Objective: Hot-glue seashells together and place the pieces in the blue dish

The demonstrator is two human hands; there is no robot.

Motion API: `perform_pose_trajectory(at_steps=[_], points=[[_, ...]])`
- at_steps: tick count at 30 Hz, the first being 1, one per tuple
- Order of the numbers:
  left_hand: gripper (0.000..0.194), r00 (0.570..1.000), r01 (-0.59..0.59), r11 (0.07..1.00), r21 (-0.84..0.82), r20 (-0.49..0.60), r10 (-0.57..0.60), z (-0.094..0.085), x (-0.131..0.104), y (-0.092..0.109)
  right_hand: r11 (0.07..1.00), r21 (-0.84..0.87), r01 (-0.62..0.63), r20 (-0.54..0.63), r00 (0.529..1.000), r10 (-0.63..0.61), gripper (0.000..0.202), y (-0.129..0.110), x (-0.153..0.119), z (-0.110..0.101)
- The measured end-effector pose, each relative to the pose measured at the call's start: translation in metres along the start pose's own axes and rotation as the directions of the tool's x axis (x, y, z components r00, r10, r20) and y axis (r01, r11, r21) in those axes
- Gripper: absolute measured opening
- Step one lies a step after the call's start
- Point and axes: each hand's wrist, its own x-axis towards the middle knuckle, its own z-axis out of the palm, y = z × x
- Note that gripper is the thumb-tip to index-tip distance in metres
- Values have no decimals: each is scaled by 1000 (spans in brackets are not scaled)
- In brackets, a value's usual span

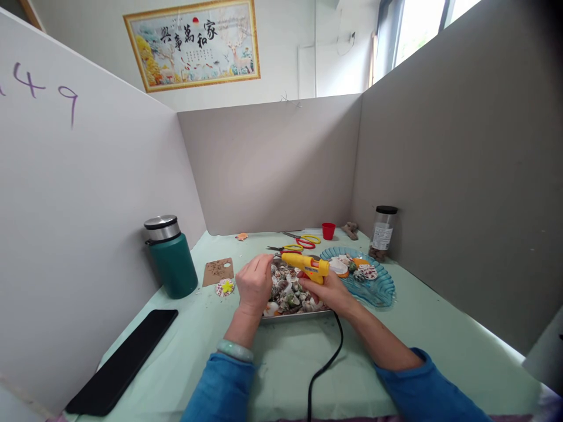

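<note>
My right hand [328,291] is wrapped around the handle of a yellow hot glue gun [304,264], whose nozzle points left. A black cord hangs from it toward the table's front edge. My left hand [255,284] is closed in a pinch close to the nozzle; whatever its fingertips hold is too small or hidden to make out. Below both hands lies a shallow tray [297,317] filled with small seashells [290,290]. A scallop shell with a yellow star shape [226,287] rests on the table left of my left hand.
A blue shell-shaped plate [380,293] bears larger shells at right, near a clear jar [382,233]. Scissors [308,241], a red cup [328,231] and driftwood [350,230] lie behind. At left are a brown board [218,271], a green bottle [172,261] and a black slab [125,360]. Partitions surround the table.
</note>
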Motion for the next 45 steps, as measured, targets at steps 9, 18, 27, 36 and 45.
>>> perform_pose_trajectory(at_steps=[9, 18, 27, 36, 45], points=[[15, 998, 58, 996, -70, 29, -57, 0, 0, 1, 1000, 10, 5, -9, 1000, -5, 25, 1, 1, 0], [14, 975, 220, 952, -215, 51, -214, 0, 1, 4, 1000, -10, 9, -9, 1000, -9, 29, 3, 1, -1], [17, 868, 497, 803, -328, 181, -463, 1, 2, 8, 1000, -22, 7, -18, 1000, -7, 29, -3, -2, -1], [13, 921, 390, 856, -338, 138, -365, -2, 5, 9, 1000, -14, 1, -23, 1000, -1, 27, 1, -1, 0], [13, 949, 316, 896, -312, 102, -299, 0, 2, 6, 999, -43, -9, 4, 1000, 9, 27, -3, -2, -1]])
